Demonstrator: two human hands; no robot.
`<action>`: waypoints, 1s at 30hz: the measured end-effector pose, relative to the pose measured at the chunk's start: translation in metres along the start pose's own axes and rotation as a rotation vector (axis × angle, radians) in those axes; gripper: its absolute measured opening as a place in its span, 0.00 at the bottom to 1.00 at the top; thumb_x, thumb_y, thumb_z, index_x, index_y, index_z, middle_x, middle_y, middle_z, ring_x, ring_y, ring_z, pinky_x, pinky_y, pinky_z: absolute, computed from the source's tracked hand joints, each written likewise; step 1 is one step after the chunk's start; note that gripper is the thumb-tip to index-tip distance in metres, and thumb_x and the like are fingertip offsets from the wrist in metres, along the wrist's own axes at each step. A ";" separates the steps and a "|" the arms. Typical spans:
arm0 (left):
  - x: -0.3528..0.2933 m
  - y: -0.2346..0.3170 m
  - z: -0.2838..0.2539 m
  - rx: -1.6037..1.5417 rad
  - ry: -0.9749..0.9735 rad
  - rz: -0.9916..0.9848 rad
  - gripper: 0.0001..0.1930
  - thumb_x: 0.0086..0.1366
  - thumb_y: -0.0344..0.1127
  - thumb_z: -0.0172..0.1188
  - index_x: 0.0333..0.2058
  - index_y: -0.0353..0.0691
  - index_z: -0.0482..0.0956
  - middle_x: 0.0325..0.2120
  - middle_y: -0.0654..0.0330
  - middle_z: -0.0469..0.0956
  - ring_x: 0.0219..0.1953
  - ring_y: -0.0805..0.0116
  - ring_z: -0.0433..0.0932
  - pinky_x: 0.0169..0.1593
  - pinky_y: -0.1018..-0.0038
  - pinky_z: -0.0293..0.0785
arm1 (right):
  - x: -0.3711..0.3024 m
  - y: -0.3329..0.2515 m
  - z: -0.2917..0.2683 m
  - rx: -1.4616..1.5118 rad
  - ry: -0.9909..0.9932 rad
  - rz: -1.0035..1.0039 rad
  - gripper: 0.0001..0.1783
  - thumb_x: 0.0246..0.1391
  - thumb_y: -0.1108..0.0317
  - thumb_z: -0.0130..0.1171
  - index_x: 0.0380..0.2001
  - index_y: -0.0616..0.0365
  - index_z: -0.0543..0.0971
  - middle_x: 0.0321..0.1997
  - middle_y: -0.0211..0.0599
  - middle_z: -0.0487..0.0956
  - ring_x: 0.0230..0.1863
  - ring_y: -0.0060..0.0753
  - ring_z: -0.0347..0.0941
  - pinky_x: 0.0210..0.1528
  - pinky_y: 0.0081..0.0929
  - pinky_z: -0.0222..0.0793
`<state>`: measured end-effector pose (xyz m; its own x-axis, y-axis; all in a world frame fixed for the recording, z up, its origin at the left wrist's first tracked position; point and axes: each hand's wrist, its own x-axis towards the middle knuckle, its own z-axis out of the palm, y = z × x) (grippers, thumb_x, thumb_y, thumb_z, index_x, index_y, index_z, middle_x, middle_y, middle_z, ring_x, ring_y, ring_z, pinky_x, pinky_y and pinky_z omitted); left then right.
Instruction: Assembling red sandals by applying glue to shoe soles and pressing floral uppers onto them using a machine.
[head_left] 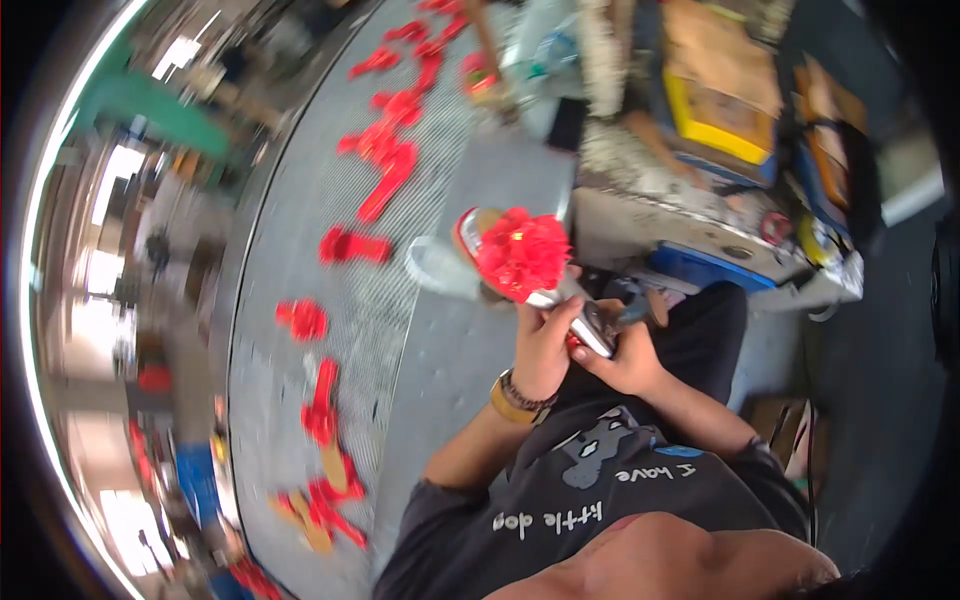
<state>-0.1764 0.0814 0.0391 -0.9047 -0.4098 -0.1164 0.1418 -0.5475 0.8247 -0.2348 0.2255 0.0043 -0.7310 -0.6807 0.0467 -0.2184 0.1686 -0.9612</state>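
A sandal with a big red flower on its front is held out before my body, its toe pointing away to the left. My left hand is closed around its near end, a yellow band and beads on the wrist. My right hand is closed by a silver, shiny piece at that same end. Whether this piece belongs to the sandal or is a separate tool, I cannot tell. A bit of red shows between the hands. Beyond the sandal lies a pale, translucent sole-shaped thing, blurred.
Along the grey ridged belt table on the left lie several red sandal pieces. A black phone-like slab rests near the worn bench. The bench bears a yellow box with brown sheets; a blue tray sits below.
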 end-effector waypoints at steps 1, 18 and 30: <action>0.004 0.005 0.011 0.010 -0.101 0.022 0.30 0.68 0.24 0.55 0.67 0.36 0.58 0.62 0.51 0.66 0.61 0.63 0.68 0.65 0.64 0.64 | 0.003 0.002 -0.007 0.094 0.054 -0.009 0.35 0.50 0.53 0.74 0.52 0.65 0.73 0.42 0.48 0.81 0.43 0.40 0.81 0.46 0.36 0.76; 0.021 0.183 -0.468 1.908 1.206 0.197 0.35 0.62 0.42 0.63 0.65 0.32 0.68 0.59 0.42 0.75 0.60 0.46 0.74 0.66 0.56 0.65 | 0.198 -0.007 -0.243 -1.075 0.978 0.472 0.38 0.53 0.34 0.61 0.35 0.67 0.81 0.32 0.54 0.86 0.37 0.52 0.86 0.42 0.42 0.81; 0.058 0.164 -0.448 1.745 0.822 -0.375 0.39 0.64 0.64 0.58 0.53 0.27 0.77 0.49 0.32 0.79 0.52 0.37 0.80 0.56 0.53 0.76 | 0.207 -0.024 -0.242 -1.351 1.041 0.346 0.55 0.55 0.25 0.55 0.64 0.68 0.60 0.59 0.66 0.73 0.61 0.71 0.69 0.59 0.59 0.69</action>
<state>-0.0256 -0.3591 -0.0807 -0.3426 -0.9278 -0.1473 -0.9297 0.3123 0.1955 -0.5371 0.2531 0.1031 -0.8137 0.1256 0.5675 0.0807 0.9913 -0.1036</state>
